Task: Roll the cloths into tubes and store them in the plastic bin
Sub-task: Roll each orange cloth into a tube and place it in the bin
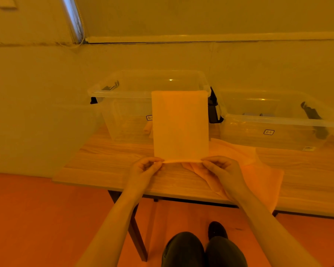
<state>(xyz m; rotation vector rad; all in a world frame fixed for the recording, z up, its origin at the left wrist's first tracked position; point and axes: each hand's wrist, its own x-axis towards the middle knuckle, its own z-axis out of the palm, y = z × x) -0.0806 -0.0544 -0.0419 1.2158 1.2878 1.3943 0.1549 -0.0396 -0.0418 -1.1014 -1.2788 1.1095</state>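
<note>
Cloth [179, 126]: flat strip on table [104, 162], far end draped over near rim of left plastic bin [123, 93] | left hand [145, 170], right hand [223, 169]: fingers pinching near edge corners | loose cloth [258, 170]: under right wrist | second bin [278, 128]: right | rolled cloth [148, 128]: inside left bin

Looks like a plain spare room in a home or small office, nothing fancy: bare painted wall [181, 58], a window blind with a bead cord [81, 38] in the corner, a wood-grain bench [108, 166] on dark legs, clear plastic storage bins [143, 89] along its far edge, smooth bare floor [37, 218].
</note>
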